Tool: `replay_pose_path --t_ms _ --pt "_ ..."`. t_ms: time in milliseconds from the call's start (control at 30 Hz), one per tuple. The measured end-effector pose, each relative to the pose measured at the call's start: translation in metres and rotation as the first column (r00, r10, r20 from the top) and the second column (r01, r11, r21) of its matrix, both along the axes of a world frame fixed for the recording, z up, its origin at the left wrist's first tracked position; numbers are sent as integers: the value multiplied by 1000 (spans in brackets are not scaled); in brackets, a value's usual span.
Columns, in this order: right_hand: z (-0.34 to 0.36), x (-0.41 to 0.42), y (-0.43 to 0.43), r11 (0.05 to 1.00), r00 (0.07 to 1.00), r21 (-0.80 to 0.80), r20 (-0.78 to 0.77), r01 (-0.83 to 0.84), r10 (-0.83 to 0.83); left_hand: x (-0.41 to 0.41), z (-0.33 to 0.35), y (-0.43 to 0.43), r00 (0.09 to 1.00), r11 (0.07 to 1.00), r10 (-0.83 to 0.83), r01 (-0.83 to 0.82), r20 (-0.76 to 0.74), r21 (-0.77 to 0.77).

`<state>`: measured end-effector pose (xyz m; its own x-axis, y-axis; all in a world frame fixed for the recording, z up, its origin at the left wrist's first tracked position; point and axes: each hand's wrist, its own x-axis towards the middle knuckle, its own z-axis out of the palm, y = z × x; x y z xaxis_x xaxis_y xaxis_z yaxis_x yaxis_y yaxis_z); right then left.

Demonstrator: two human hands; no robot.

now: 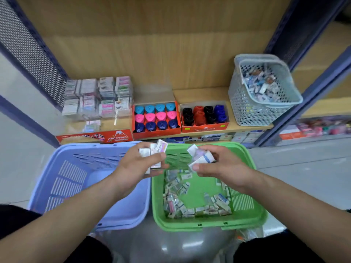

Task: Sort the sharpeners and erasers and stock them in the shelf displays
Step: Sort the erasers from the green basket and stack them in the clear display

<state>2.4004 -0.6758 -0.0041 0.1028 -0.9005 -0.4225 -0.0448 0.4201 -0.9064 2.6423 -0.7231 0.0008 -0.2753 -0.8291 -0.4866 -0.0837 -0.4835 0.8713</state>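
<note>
Erasers (159,145), wrapped blocks, in left hand (137,165), right hand (225,166), slotted green basket (209,226)

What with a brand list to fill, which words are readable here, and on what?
"HARD ERASER": front of the red box.
"ゴム": same front, further left.
"FABER-CASTELL": front of the right sharpener box, faint.
Wrappers of the erasers and the lower-shelf boxes: too blurred to read.
</note>
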Motion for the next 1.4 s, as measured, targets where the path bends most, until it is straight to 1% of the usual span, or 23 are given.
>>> replay_pose_path --t_ms 100,233,300,400,600,700,900,1033,1100,1267,1400 --pt "14 16 8 995 993 2 64 99 -99 -7 2 8 996 998 55 -57 -76 -23" --pt "13 36 3 990 979 2 151 141 -140 -17 -3 12 987 998 55 -60 -149 -27" --pt "8 41 -3 984 963 11 204 176 -175 -18 -6 11 978 999 49 -50 -202 3" --pt "0 46 -13 979 947 18 253 202 -200 -19 -13 6 967 995 94 -81 -239 65" --pt "-15 48 -34 977 945 29 251 210 -211 -21 -25 -16 945 974 182 -136 -273 180" --pt "-21 47 -44 981 948 57 250 188 -196 -23 -31 -25 941 967 214 -167 -261 190" --pt "-38 44 -54 980 962 85 188 182 -195 -24 -40 -40 955 959 260 -237 -143 158" --pt "-47 43 -57 983 974 84 146 163 -174 -22 -48 -45 948 950 288 -265 -134 167" --pt "-50 44 -58 988 980 78 136 136 -146 -22 -52 -45 950 952 278 -253 -140 174" --pt "-50 46 -60 997 988 71 143 41 -50 -22 -53 -42 969 970 195 -168 -150 177" --pt "-51 43 -62 993 987 79 125 89 -98 -21 -51 -45 965 962 227 -201 -130 186"
